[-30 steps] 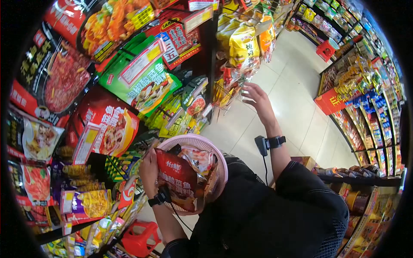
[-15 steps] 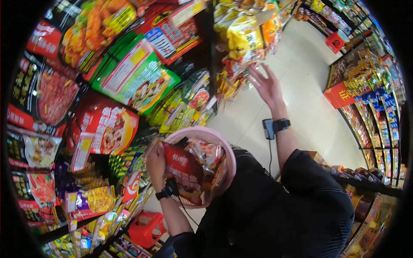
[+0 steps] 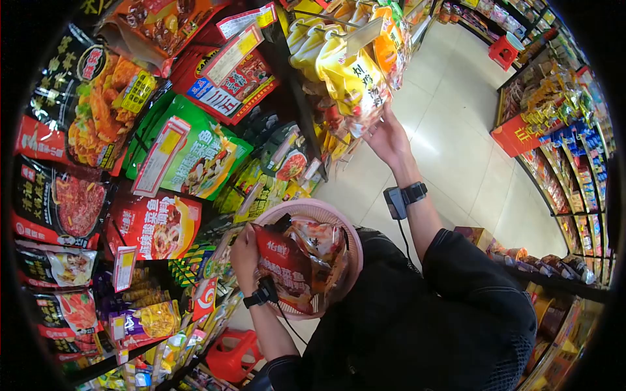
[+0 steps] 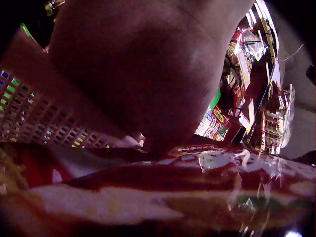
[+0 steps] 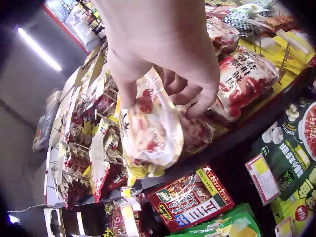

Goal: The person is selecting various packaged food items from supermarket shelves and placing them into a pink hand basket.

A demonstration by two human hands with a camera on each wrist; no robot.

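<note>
My left hand (image 3: 242, 253) grips the rim of a pink mesh basket (image 3: 316, 210) held against my chest. A red sauce packet (image 3: 284, 266) and other packets lie in it. In the left wrist view the palm of my left hand (image 4: 148, 74) fills the frame, with the basket mesh (image 4: 29, 116) and the red packet (image 4: 173, 190) below it. My right hand (image 3: 386, 135) reaches up to a rack of hanging yellow packets (image 3: 352, 78). In the right wrist view my right hand (image 5: 163, 98) pinches one hanging packet (image 5: 148, 136), thumb in front and fingers curled behind.
Shelves of large sauce packets crowd the left, among them a green one (image 3: 199, 153). A red plastic stool (image 3: 229, 357) stands low by the shelf. The tiled aisle floor (image 3: 456, 143) runs ahead, with stocked shelves (image 3: 554, 124) on the right.
My right hand, open in the air before, has risen to the rack and taken hold of a hanging packet. The left hand still holds the basket.
</note>
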